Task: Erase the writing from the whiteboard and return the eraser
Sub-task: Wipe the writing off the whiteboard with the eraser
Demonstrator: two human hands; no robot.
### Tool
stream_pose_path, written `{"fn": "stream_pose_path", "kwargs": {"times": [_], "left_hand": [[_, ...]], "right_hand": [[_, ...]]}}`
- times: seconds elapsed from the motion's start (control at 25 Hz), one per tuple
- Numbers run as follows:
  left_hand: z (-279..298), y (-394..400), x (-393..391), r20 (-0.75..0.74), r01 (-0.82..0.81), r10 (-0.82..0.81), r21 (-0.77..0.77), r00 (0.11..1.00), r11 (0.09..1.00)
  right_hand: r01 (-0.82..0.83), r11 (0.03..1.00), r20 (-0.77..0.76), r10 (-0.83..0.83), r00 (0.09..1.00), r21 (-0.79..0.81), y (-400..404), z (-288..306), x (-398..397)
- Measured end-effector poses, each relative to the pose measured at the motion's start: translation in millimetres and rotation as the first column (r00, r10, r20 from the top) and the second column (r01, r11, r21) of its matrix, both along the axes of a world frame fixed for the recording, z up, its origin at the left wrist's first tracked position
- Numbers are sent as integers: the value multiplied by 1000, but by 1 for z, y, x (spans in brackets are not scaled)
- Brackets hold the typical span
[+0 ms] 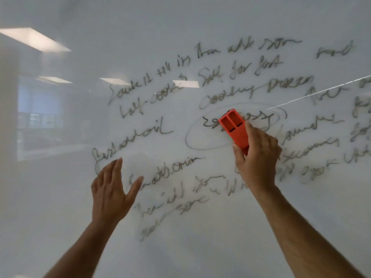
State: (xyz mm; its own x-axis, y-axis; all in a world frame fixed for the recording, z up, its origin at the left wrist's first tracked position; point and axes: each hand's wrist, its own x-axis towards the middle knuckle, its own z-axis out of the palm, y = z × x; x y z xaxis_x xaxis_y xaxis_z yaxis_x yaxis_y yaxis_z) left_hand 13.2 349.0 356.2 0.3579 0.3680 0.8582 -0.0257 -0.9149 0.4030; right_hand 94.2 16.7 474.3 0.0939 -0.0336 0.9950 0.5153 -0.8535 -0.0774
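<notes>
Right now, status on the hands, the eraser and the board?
Right hand gripping orange eraser, set on the circled word. Left hand open, empty, raised near the whiteboard. Writing nearly all still there. Nothing in the way.

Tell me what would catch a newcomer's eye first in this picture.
The bright orange plastic eraser, gripped in the right hand, sits over a circled word near the middle of the glossy white whiteboard. Dark cursive writing covers the board's centre and right, while the empty left hand is spread open lower left.
</notes>
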Motion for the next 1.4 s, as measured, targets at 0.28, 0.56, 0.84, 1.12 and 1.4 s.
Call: {"fn": "stream_pose_path", "kwargs": {"times": [0.28, 0.56, 0.84, 1.12, 1.4], "left_hand": [[53, 72, 21, 15, -38, 37, 48, 999, 998], [109, 114, 56, 100, -4, -13, 169, 995, 986], [154, 148, 73, 191, -12, -25, 189, 981, 982], [169, 172, 91, 173, -28, -7, 202, 985, 979], [162, 193, 100, 183, -9, -44, 278, 982, 961]], "right_hand": [[68, 997, 122, -63, 991, -36, 89, 27, 20], [170, 923, 302, -63, 951, -345, 82, -34, 22], [112, 993, 210, -100, 973, -44, 123, 56, 22], [185, 930, 307, -83, 948, -319, 219, 26, 15], [275, 905, 379, -142, 915, -326, 144, 3, 23]]}}
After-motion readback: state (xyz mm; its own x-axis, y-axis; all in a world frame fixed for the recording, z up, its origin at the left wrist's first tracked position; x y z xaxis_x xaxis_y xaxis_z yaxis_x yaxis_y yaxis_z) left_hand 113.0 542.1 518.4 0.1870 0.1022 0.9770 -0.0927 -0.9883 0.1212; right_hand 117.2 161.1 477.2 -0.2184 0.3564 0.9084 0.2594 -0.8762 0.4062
